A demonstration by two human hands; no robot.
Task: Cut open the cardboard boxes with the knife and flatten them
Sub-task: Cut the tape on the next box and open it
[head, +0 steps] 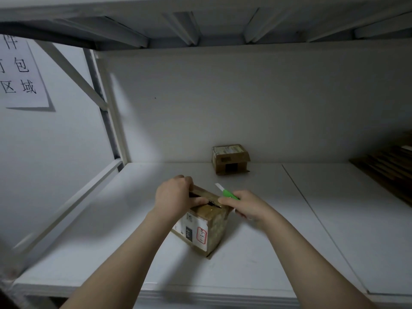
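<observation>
A small brown cardboard box [208, 226] with white shipping labels stands on the white shelf [256, 259], its top seam slit open. My left hand [175, 196] grips the box's top left flap, thumb at the gap. My right hand [244, 205] holds a green-handled knife [227, 192], its white blade pointing up and away, while the forefinger touches the box's top right edge. A second, smaller cardboard box [230, 159] sits closed against the back wall, apart from both hands.
A stack of flattened brown cardboard [392, 168] lies at the right on the shelf. An upper shelf [200, 23] hangs overhead. The rack's upright post [109, 108] and a paper sign [20, 70] are at the left.
</observation>
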